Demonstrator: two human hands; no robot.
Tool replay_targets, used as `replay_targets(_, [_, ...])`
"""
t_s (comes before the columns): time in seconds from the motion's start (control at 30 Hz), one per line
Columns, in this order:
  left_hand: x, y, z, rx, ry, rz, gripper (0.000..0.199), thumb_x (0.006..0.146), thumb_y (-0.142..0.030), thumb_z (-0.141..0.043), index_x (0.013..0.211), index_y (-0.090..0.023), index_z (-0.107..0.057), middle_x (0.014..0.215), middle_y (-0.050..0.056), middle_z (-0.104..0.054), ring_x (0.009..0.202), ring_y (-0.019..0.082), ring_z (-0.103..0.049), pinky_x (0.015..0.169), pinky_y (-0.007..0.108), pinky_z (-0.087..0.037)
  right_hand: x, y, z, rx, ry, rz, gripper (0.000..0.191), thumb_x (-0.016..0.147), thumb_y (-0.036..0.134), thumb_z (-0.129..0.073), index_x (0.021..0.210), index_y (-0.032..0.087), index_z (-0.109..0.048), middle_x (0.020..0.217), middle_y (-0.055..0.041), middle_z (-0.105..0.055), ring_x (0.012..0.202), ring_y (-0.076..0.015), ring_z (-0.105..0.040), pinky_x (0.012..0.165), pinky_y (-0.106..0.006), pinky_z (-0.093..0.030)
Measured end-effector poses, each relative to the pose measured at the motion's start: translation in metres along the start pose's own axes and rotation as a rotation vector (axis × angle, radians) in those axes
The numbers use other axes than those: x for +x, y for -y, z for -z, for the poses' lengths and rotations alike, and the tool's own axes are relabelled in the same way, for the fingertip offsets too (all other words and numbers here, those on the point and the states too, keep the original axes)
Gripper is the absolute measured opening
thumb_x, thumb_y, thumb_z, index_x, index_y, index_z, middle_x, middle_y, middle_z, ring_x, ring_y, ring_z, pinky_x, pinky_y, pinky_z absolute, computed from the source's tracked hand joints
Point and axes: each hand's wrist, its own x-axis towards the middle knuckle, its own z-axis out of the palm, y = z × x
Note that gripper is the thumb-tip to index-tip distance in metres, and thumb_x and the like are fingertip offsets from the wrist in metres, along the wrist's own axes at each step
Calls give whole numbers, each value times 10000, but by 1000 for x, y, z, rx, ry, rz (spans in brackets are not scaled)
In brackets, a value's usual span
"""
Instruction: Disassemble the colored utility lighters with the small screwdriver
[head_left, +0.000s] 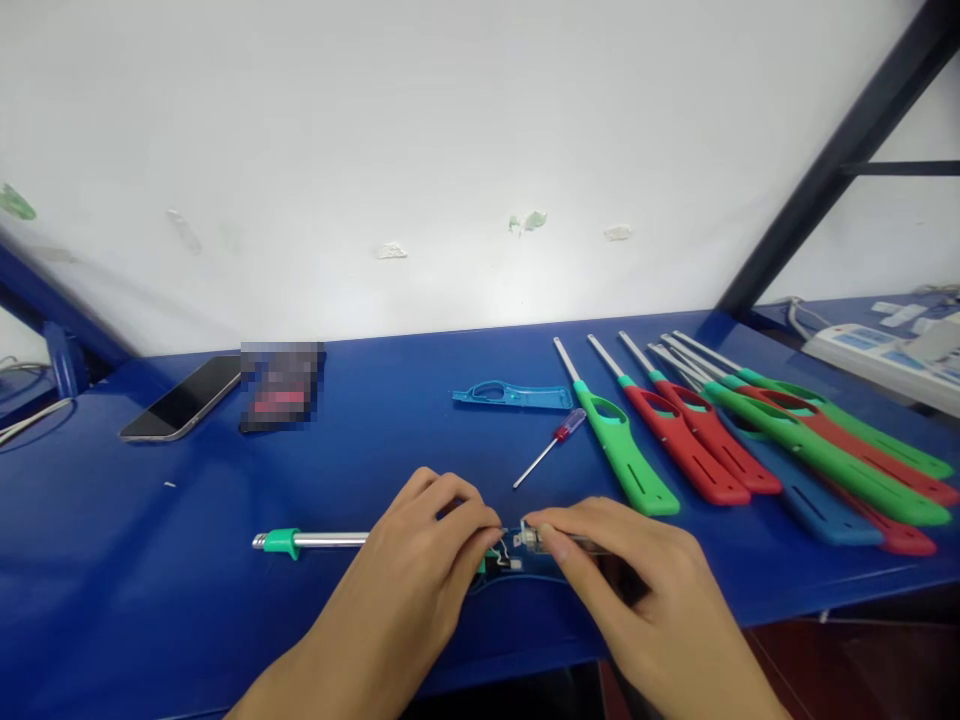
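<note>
An opened lighter with a metal tube [330, 540] and a green collar [281, 542] lies near the table's front edge. Small white wires and a black part show inside its blue shell [544, 577]. My left hand [420, 560] pinches at the wires, thumb and index finger together; what exactly they grip is hidden. Between the thumb and fingers of my right hand [630, 570] is a clear fuel tank [531, 540] with a metal end, at the shell's right part. Behind the hands lies a separate blue shell half [517, 396], with a red-handled screwdriver [568, 427] in front of it.
Several finished-looking lighters, among them a green one [626, 450] and a red one [679, 440], lie at the right. A phone [184, 398] and a blurred dark packet [283, 385] lie at the back left of the blue table [390, 440]. A white wall stands behind.
</note>
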Motion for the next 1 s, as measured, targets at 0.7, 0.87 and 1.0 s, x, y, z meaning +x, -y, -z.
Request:
replay_targets(0.7, [-9,5,-10,-8,-99,-35,210,1098,-121,-526,1026,-227,-692,995,6,-718,878,206,-586,810,355,-480,1,0,-2,20,43,-45,179,1065,257,-635,1069,312,-805,968,46,-815,856,-126,-771,771,-195,-580])
replay_targets(0.87, [-10,6,-13,-20,-123,-84,181,1092,-106,-542,1027,-219,-668,988,-4,-707,887,204,-572,815,351,-487,0,0,-1,23,48,-43,185,1064,244,-628,1068,318,-797,971,55,-815,865,-122,-770,786,-193,-575])
replay_targets(1.0, [-10,6,-13,-13,-144,-110,172,1092,-98,-539,1047,-212,-661,997,-6,-712,899,204,-575,811,348,-495,1,0,-2,25,49,-40,185,1067,245,-624,1074,318,-795,978,50,-814,871,-124,-769,791,-196,-574])
